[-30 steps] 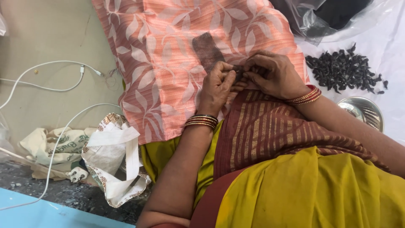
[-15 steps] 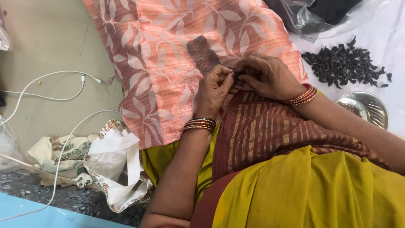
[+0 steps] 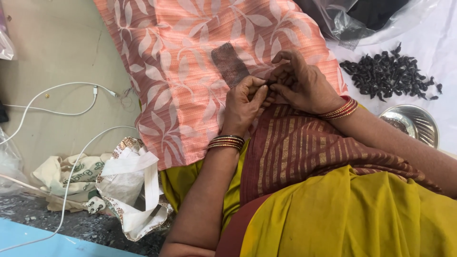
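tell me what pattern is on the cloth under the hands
Orange-pink cloth with a pale leaf print and a small dark brown patch, clearest in the head view.

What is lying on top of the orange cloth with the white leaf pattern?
A dark brown rectangular patch lies on the orange leaf-patterned cloth. The left hand and right hand rest on its lower edge, fingertips together; anything pinched between them is hidden.

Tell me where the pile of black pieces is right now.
In the head view, the black pieces lie upper right on the white sheet, just above the steel bowl and right of the right hand.
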